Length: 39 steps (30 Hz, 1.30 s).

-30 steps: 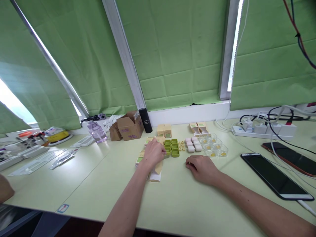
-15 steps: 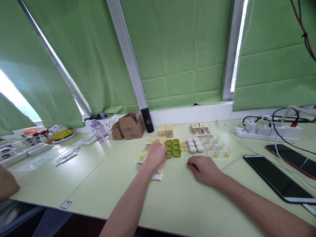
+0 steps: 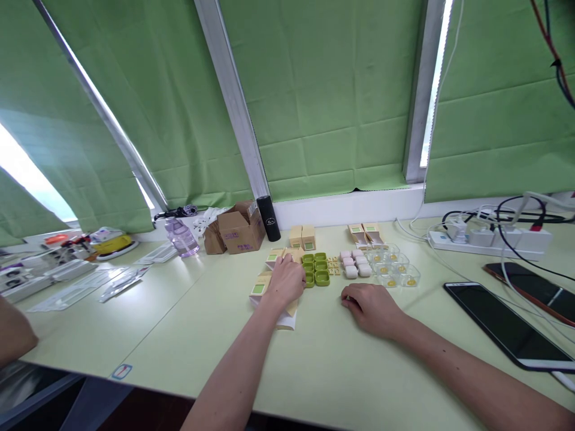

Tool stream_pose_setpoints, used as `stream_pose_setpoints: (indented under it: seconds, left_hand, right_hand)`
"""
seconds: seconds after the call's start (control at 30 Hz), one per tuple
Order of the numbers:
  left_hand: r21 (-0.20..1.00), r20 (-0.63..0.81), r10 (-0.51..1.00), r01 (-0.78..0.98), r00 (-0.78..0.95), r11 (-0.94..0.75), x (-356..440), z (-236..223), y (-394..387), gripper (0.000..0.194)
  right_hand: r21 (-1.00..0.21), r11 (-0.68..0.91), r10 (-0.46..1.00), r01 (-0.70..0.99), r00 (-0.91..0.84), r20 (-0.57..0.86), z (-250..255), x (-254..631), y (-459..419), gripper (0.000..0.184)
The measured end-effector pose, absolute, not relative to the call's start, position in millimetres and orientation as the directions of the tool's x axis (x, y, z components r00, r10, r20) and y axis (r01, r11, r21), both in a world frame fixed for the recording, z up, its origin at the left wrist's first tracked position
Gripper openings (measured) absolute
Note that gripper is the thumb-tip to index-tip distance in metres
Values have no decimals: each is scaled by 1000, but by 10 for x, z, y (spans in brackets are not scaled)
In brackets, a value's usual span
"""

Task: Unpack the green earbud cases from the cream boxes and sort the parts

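My left hand is over small tan paper boxes with green labels, its fingers bent down and closed; what they hold, if anything, is hidden. One labelled box lies open left of the wrist, and another sits just beyond the knuckles. Right beside the fingertips stand olive-green square trays in two columns. My right hand rests on the table with curled fingers and nothing visible in them. Beyond it are small yellow square pieces, white and pale pink blocks and clear cups with yellow centres.
Two tan boxes and an open pair stand further back. A cardboard box, black cylinder and purple-tinted bottle line the wall. At right lie a phone and power strip. Another person's arm shows at left.
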State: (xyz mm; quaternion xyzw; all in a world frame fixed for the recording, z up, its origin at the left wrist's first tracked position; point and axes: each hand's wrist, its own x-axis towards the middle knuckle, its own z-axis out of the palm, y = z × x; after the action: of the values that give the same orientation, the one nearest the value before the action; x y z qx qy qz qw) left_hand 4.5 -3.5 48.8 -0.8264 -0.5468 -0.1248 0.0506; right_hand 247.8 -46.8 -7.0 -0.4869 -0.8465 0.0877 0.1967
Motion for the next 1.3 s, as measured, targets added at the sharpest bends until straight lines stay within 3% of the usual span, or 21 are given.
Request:
stream_pose_setpoints:
  seconds: [0.1, 0.2, 0.53, 0.67, 0.9, 1.2, 1.3]
  left_hand:
    - [-44, 191, 906, 926, 377, -376, 52, 520, -35, 24]
    - [-55, 191, 912, 932, 362, -359, 37, 548, -22, 18]
    - [159, 512, 825, 918, 239, -364, 16, 695, -13, 27]
    - [154, 552, 809, 929, 201, -336, 77, 694, 71, 23]
    - [-80, 422, 873, 969, 245, -234, 174, 703, 603, 27]
    - [-159, 318, 919, 969, 232, -190, 211, 544, 1218, 48]
    - [-169, 290, 927, 966, 238, -195, 235, 506, 1326, 36]
  right_hand:
    - [-343, 516, 856, 785, -454, 249, -70, 2482, -466, 21]
    - [-346, 522, 852, 780, -457, 256, -72, 2486, -466, 21]
    - [-352, 516, 856, 781, -449, 257, -59, 2484, -479, 20]
    - [-352, 515, 856, 782, -448, 256, -47, 2488, -484, 20]
    - [-356, 519, 854, 777, -454, 255, -46, 2504, -474, 20]
    - [-364, 520, 854, 772, -459, 246, -28, 2521, -473, 21]
    - [-364, 525, 851, 769, -466, 243, -17, 2528, -473, 21]
